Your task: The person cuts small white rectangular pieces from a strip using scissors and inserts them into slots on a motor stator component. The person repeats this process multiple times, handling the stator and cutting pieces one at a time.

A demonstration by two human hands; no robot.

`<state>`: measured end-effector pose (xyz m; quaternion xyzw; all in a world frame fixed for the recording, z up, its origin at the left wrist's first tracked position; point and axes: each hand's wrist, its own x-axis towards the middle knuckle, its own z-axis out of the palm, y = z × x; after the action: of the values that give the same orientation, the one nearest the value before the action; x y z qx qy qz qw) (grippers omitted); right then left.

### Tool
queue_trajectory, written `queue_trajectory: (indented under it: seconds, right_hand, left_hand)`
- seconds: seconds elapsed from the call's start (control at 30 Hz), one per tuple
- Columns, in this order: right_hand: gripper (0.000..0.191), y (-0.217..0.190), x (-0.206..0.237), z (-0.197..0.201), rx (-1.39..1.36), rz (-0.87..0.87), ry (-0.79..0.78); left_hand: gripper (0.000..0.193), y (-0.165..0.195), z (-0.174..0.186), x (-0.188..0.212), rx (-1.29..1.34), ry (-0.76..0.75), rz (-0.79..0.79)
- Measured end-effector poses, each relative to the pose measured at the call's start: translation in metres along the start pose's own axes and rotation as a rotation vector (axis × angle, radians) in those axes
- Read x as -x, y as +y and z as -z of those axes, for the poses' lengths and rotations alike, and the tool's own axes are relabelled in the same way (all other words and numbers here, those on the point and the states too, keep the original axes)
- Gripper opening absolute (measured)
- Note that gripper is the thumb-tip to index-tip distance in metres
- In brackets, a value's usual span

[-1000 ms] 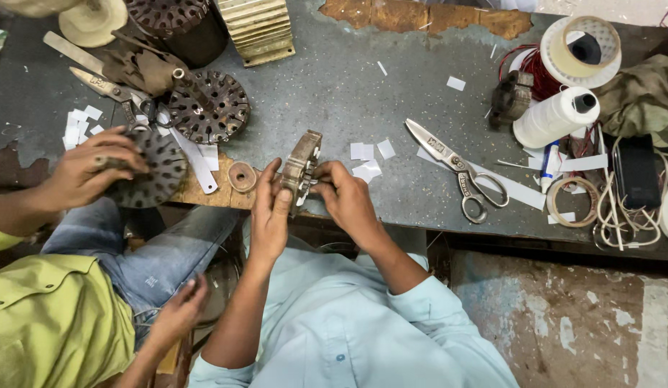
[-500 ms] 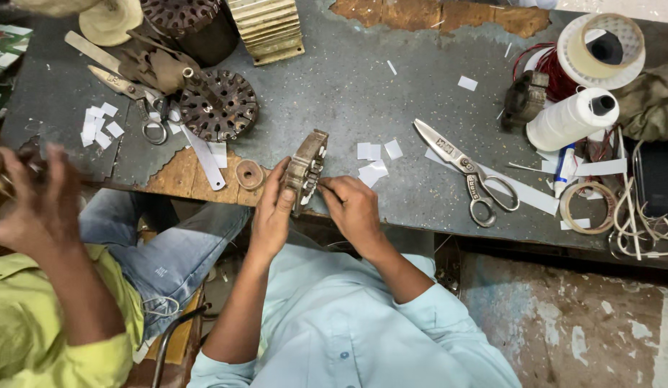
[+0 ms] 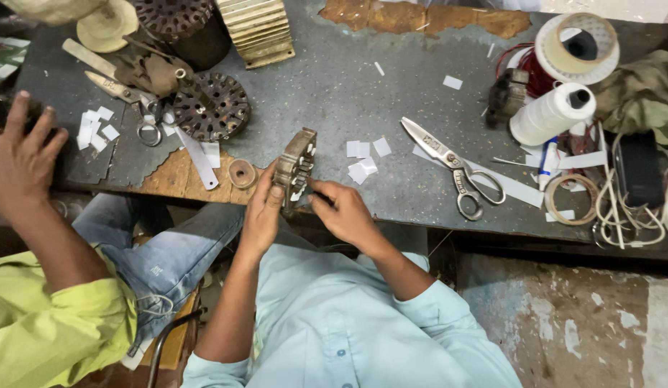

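Observation:
My left hand (image 3: 264, 215) grips a small grey metal stator core (image 3: 294, 167) from below and holds it upright at the near edge of the table (image 3: 334, 93). My right hand (image 3: 342, 213) is at the core's right side, its fingertips pinched on a small white paper slip (image 3: 300, 192) at the slots. More cut white paper slips (image 3: 365, 159) lie just right of the core.
A co-worker in a yellow-green shirt raises a hand (image 3: 19, 159) at the left. On the table are a round dark slotted core (image 3: 212, 108), large scissors (image 3: 455, 169), smaller scissors (image 3: 131, 100), a white thread spool (image 3: 553, 115), a tape roll (image 3: 578, 42) and a small ring (image 3: 242, 173).
The co-worker's hand has left the round core on the table and risen at the far left. My hands stay on the small core at the table edge.

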<state>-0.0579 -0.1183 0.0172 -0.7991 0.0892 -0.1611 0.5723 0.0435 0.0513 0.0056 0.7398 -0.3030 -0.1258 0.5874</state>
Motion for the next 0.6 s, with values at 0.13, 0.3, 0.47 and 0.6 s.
queue_trajectory:
  seconds: [0.13,0.3,0.47,0.6]
  right_hand:
    - [0.026,0.008,-0.007,0.037,0.242,-0.042,0.071]
    - [0.018,0.021,-0.038,0.102,0.626,0.053,0.315]
    - [0.021,0.019,-0.056,0.117,0.726,-0.072,0.179]
    - [0.019,0.018,-0.065,0.124,0.770,-0.124,0.092]
  left_hand:
    - [0.068,-0.007,-0.004,0.001,0.136,0.059,-0.044]
    - [0.059,0.000,-0.013,-0.007,0.353,0.105,-0.083]
    - [0.060,0.026,-0.011,-0.044,0.365,0.074,0.108]
    - [0.055,0.039,-0.007,-0.058,0.325,0.024,0.204]
